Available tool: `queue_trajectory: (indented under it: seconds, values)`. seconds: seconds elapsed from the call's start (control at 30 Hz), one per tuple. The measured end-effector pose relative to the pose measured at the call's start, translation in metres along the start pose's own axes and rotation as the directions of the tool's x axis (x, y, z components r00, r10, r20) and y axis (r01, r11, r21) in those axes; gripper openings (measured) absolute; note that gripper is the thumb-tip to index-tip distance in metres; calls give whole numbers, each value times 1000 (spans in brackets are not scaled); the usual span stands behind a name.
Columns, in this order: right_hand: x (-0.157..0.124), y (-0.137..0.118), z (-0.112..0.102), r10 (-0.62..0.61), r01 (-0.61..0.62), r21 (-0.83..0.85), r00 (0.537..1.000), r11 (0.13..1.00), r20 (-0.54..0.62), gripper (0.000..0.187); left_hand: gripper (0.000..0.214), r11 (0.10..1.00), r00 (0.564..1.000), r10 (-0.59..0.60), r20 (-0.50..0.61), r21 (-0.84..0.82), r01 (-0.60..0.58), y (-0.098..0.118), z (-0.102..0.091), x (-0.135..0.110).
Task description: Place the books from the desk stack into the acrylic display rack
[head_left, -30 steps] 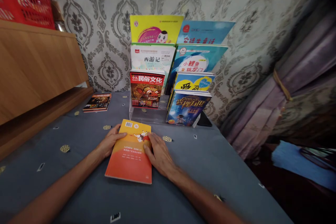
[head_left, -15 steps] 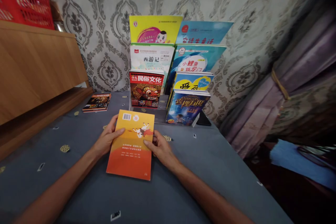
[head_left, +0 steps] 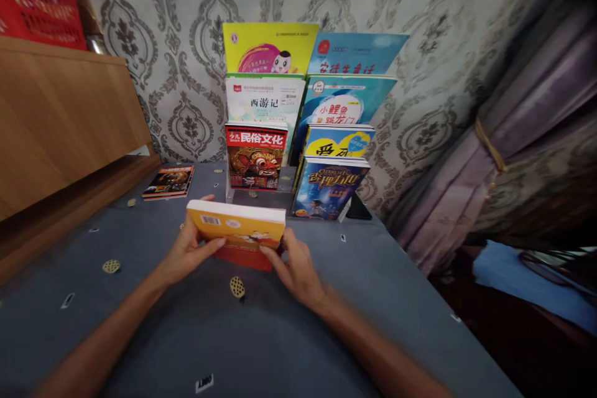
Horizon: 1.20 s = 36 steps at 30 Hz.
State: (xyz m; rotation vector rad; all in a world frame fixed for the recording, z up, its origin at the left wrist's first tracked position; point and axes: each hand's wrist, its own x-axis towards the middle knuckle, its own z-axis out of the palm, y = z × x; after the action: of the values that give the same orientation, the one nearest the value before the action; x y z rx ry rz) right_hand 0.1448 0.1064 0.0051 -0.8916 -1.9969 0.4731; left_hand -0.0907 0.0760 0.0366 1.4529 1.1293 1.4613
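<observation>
An orange and yellow book (head_left: 239, 233) is lifted off the grey tablecloth (head_left: 261, 336) and tilted nearly upright, back cover toward me with a barcode at its upper left. My left hand (head_left: 185, 252) grips its left edge, thumb on the cover. My right hand (head_left: 295, 267) grips its right edge. Just behind it stands a clear tiered rack (head_left: 261, 198) filled with books in two columns; the front left slot of the rack shows bare plastic in front of a red book (head_left: 255, 155).
A thin dark booklet (head_left: 168, 181) lies flat at the table's back left. A wooden cabinet (head_left: 60, 118) with a red crate (head_left: 32, 0) on top stands on the left. Purple curtains (head_left: 513, 143) hang on the right, past the table edge.
The book lay flat on the table under both hands; now it has been raised and tipped up toward the rack, uncovering a gold mark on the cloth beneath.
</observation>
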Motion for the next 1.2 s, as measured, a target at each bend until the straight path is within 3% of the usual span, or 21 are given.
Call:
queue_trajectory:
  seconds: [0.17,0.33,0.4,0.5,0.63,0.77,0.87,1.0,1.2]
  values:
    - [-17,1,8,-172,170,-89,985,981,-6,30,81,992,999,-40,12,120,39,-21,-12,-14]
    - [-26,0,6,-326,329,-43,943,943,67,34,69,991,986,21,164,130,-42,-30,-16,-23]
    - [-27,0,5,-341,346,-72,937,935,74,36,69,990,984,31,173,127,-53,-31,-16,-23]
    - [-26,-1,5,-370,371,-136,929,919,30,39,67,982,986,52,156,173,-79,-32,-16,-22]
    - [-22,-2,4,-464,449,-174,884,876,-55,47,63,966,984,94,151,225,-126,-33,-16,-22]
    - [-16,1,4,-449,436,-183,893,881,-33,45,56,935,987,135,82,321,-154,-43,-17,-20]
    - [-11,10,6,-375,356,-206,925,912,-60,37,50,905,991,135,18,405,-131,-57,-18,-14]
    - [0,26,9,-251,237,-147,964,960,-84,32,38,880,994,91,53,464,-105,-72,-19,4]
    - [36,44,6,-108,108,12,993,994,-40,29,54,836,977,185,110,505,-215,-64,-16,47]
